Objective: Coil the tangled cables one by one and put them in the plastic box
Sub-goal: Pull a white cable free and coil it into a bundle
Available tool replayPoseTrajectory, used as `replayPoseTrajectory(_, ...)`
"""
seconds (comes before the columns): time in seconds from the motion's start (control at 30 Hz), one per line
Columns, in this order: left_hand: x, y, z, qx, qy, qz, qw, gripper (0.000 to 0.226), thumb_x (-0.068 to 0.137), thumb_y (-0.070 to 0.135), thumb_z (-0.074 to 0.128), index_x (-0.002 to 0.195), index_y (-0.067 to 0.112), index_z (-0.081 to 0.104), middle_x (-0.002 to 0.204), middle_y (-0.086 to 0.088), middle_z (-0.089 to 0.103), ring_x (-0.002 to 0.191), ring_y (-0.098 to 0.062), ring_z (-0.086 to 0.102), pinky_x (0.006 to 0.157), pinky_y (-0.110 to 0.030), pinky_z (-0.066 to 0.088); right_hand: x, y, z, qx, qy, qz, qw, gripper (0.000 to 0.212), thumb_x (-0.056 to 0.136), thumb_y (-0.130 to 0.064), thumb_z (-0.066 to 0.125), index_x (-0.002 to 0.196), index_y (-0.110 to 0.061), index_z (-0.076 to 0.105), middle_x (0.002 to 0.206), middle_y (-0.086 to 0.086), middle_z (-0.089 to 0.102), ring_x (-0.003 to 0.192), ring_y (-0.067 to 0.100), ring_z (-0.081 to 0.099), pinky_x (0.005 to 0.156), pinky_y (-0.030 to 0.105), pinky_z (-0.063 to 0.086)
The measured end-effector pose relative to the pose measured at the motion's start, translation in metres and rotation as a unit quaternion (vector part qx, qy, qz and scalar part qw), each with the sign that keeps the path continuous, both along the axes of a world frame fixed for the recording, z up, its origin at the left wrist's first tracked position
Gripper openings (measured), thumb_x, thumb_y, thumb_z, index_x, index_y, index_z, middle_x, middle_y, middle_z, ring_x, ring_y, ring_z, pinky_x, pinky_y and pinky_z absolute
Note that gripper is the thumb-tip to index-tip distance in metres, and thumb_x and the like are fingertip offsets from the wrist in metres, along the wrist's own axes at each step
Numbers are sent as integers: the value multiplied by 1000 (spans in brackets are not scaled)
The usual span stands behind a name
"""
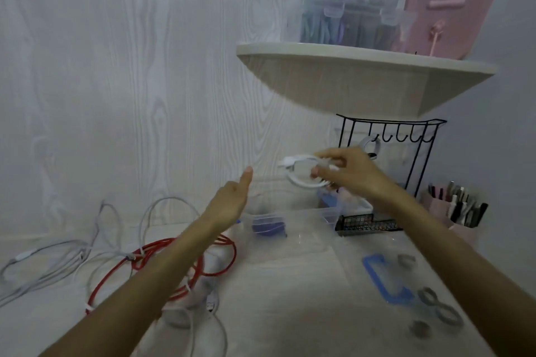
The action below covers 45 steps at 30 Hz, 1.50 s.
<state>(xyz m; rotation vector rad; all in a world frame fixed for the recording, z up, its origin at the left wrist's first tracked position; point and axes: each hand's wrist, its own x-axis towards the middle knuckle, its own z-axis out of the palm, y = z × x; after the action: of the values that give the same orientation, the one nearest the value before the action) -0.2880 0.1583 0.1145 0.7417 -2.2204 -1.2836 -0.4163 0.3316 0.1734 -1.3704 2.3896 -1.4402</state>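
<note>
My right hand (352, 175) holds a coiled white cable (301, 174) in the air, fingers curled round the coil's right side, above the far end of the clear plastic box (293, 226). My left hand (232, 201) hovers to the left of the coil, thumb up, holding nothing. A purple coil (268, 227) lies inside the box. On the table at the left a red cable (162, 264) lies tangled with white cables (72, 252). More white cable and a USB plug (210, 306) lie under my left forearm.
A blue-rimmed lid (383, 278) and several grey hook-and-loop ties (438, 307) lie at the right. A black wire rack (388, 171) and a pink pen holder (452, 211) stand behind. A shelf (362, 72) with a blue box and a pink box hangs above.
</note>
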Motion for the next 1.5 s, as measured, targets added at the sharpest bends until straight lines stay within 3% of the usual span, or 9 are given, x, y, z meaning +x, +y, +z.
replayPoseTrajectory(0.17, -9, -47, -28, -120, -76, -16, 990, 43, 94, 36, 53, 131, 15, 49, 141, -10, 42, 117, -27, 53, 97, -35, 44, -54, -45, 22, 148, 2, -6, 989, 22, 82, -6, 71, 100, -6, 58, 77, 6, 68, 57, 7, 64, 48, 17, 52)
replayPoseTrajectory(0.6, -25, -68, -42, -128, -98, -41, 986, 39, 87, 37, 62, 123, 24, 52, 126, -4, 52, 102, -17, 52, 79, -25, 38, -125, -139, -82, 559, 6, -73, 826, 28, 86, -26, 68, 100, -4, 57, 75, 6, 53, 76, 23, 55, 82, 36, 52)
replayPoseTrajectory(0.83, -21, -54, -34, -180, -147, -22, 972, 45, 92, 39, 55, 133, 22, 45, 139, -7, 41, 116, -27, 51, 93, -37, 44, -96, -131, -67, 646, 127, -58, 751, 45, 96, -24, 47, 134, 1, 47, 132, 13, 50, 114, 27, 51, 93, 34, 42)
replayPoseTrajectory(0.93, -7, -47, -24, -195, -175, -50, 964, 47, 97, 39, 46, 140, 22, 39, 144, -9, 35, 122, -29, 47, 99, -36, 40, -70, -122, -46, 632, 140, -44, 761, 44, 100, -17, 41, 140, 1, 38, 147, 15, 38, 126, 28, 46, 104, 34, 40)
replayPoseTrajectory(1.07, 34, -38, -3, -195, -219, -118, 949, 43, 99, 23, 46, 141, 15, 41, 147, -11, 38, 131, -25, 41, 107, -29, 31, -12, -105, -16, 548, 117, 7, 828, 37, 98, -13, 41, 132, -2, 51, 133, 15, 54, 97, 21, 54, 98, 33, 44)
replayPoseTrajectory(1.17, 73, -33, 7, -189, -258, -146, 936, 41, 98, 10, 46, 138, 11, 46, 145, -10, 43, 131, -23, 43, 110, -30, 29, 42, -90, -11, 479, 204, 58, 852, 33, 96, -15, 45, 127, -14, 57, 129, 8, 57, 111, 24, 57, 98, 31, 43)
replayPoseTrajectory(1.3, 128, -29, 2, -236, -329, -118, 907, 50, 96, 15, 50, 144, 15, 36, 151, -8, 34, 136, -24, 36, 111, -32, 28, 117, -80, -40, 338, 311, 93, 883, 28, 94, -22, 47, 116, -25, 64, 127, -1, 59, 114, 23, 54, 92, 33, 42)
replayPoseTrajectory(1.4, 157, -24, -18, -244, -313, -53, 916, 72, 91, 21, 58, 150, 12, 17, 155, -13, 22, 139, -26, 30, 109, -32, 29, 156, -84, -78, 322, 246, 171, 898, 33, 95, -28, 50, 126, -18, 58, 131, 4, 57, 118, 25, 53, 95, 33, 41)
replayPoseTrajectory(1.5, 186, -22, -39, -147, -206, 34, 967, 18, 90, 23, 61, 104, 12, 59, 108, -16, 59, 99, -24, 57, 75, -29, 44, 187, -83, -123, 451, 154, 249, 843, 65, 92, -44, 54, 146, -19, 29, 150, 5, 35, 135, 24, 36, 109, 32, 30)
